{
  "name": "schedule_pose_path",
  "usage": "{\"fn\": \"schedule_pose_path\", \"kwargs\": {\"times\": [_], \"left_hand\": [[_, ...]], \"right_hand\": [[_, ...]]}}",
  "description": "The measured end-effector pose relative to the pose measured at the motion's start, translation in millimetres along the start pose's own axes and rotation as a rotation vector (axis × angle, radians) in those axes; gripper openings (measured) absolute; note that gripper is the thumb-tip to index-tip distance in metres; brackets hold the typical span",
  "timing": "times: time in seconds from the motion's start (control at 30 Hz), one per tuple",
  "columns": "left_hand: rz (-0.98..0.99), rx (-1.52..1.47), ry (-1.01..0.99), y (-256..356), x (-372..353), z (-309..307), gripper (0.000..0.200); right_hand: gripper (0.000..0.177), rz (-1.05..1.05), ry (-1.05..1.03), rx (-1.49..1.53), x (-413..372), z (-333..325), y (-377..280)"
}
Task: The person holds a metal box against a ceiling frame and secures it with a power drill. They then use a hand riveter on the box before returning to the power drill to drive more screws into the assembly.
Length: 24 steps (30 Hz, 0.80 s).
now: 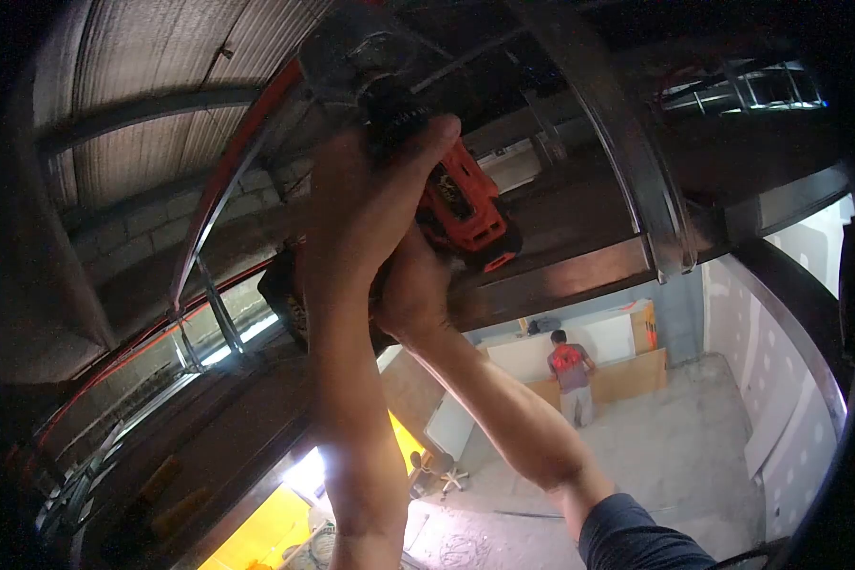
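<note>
Left hand (380, 204) is clutching the red drill (465, 204) toward its far end. Right hand (416, 285) is grasping it too, kinda hiding.

Person (572, 370) below, spotted wall (743, 328), seemingly a chair (453, 477)

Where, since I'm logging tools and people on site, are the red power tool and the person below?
Red power tool (477, 195): head view, on its casing.
Person below (571, 372): head view, on the back.
</note>
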State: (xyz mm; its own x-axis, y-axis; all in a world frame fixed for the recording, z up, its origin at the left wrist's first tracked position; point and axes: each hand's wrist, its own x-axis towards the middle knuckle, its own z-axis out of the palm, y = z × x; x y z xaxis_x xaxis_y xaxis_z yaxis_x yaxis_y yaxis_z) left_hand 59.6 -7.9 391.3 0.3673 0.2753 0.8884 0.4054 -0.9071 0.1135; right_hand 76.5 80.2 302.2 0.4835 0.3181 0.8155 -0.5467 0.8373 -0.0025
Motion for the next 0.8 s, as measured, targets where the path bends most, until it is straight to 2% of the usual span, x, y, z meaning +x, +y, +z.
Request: {"fn": "schedule_pose_path", "kwargs": {"times": [0.07,0.2,0.27,0.37,0.5,0.57,0.7,0.77,0.8], "left_hand": [[0.018,-0.064,-0.01,-7.7,4.4,5.0,0.051],[0.017,-0.151,-0.003,-15.0,10.4,9.8,0.054],[-0.009,-0.142,-0.007,-15.7,11.2,9.7,0.055],[0.056,-0.13,0.05,-15.7,11.8,8.8,0.055],[0.044,-0.154,0.016,-15.1,13.6,3.6,0.059],[0.049,-0.148,0.011,-14.2,12.7,2.8,0.06],[0.049,-0.107,0.021,-14.5,13.8,2.9,0.061],[0.05,-0.078,0.013,-14.1,16.5,4.0,0.061],[0.043,-0.091,0.024,-14.7,17.9,5.7,0.061]], "right_hand": [[0.029,0.194,0.097,0.199,-2.4,14.0,-28.2],[0.036,0.155,0.086,0.166,8.2,5.5,-5.9],[0.035,0.25,0.041,0.283,11.6,3.7,-1.5],[0.035,0.241,0.044,0.388,16.4,6.4,6.9],[0.036,0.234,-0.011,0.351,16.4,7.3,3.9],[0.024,0.137,0.032,0.308,14.0,14.9,-5.2],[0.024,0.157,0.051,0.318,17.1,12.7,-0.1],[0.034,0.1,0.04,0.058,17.0,9.3,-1.9],[0.034,0.098,0.042,0.057,18.5,8.9,-1.4]]}}
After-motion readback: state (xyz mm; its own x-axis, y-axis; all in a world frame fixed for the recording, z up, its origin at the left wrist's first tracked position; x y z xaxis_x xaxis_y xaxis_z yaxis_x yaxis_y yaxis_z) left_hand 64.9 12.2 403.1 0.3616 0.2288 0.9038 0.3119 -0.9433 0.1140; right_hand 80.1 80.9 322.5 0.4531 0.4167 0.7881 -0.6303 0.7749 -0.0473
